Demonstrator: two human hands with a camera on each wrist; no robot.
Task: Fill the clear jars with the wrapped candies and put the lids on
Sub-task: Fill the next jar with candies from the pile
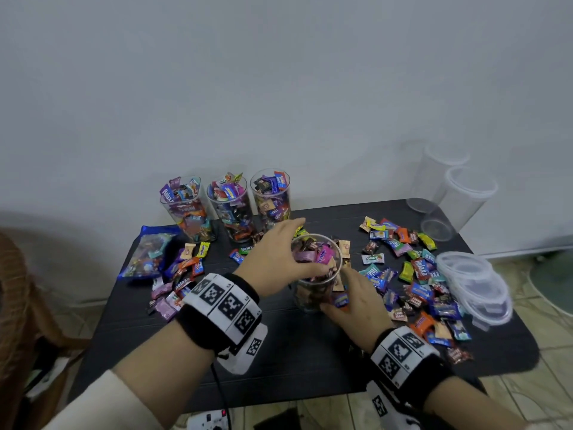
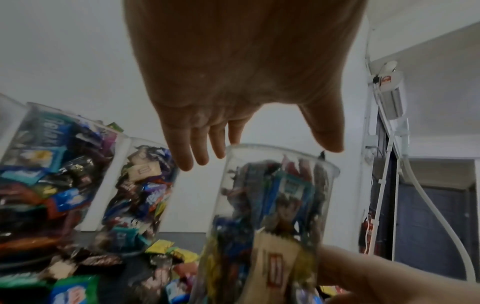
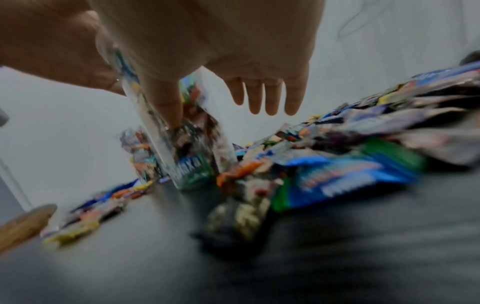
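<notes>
Several "Relaxa" candies [image 1: 420, 267], rt side.

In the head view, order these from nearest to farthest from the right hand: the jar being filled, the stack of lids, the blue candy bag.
1. Jar being filled, touching the right hand, on its left.
2. Stack of lids, right edge of the table.
3. Blue candy bag, far left.

Head view looks down; both wrist views closely share the jar [image 2: 272, 205]
</notes>
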